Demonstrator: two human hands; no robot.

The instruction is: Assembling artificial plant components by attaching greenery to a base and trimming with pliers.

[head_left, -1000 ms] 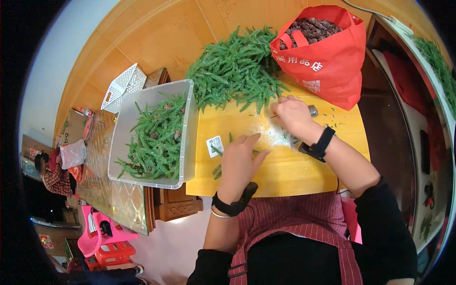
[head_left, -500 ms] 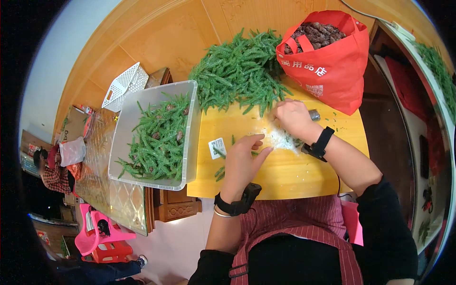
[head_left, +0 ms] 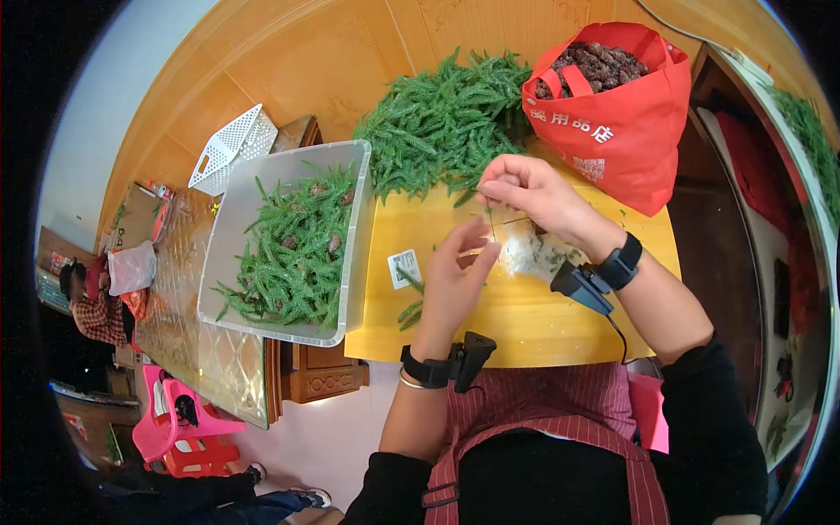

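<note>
Over the yellow table (head_left: 542, 324), my right hand (head_left: 534, 197) is raised with thumb and forefinger pinched on a thin dark-green stem (head_left: 489, 210), which hangs down toward the other hand. My left hand (head_left: 459, 271) is just below and to the left. Its fingers are bent and slightly blurred, with a gap between thumb and forefinger, and nothing shows in them. Beneath the right hand lies a patch of white flakes (head_left: 529, 254) with small green bits. Small green sprigs (head_left: 409, 315) and a white label card (head_left: 403, 269) lie beside the left hand.
A clear plastic bin (head_left: 354, 254) of green sprigs and pine cones stands at the left. Behind are a heap of green sprigs (head_left: 446, 122) and a red bag (head_left: 612, 149) of pine cones. A white basket (head_left: 232, 150), a pink chair (head_left: 179, 416) and another person (head_left: 96, 306) are farther left.
My right hand has lifted off the white patch and turned, now showing the pinched stem. My left hand has moved slightly up toward it. The view has shifted a little.
</note>
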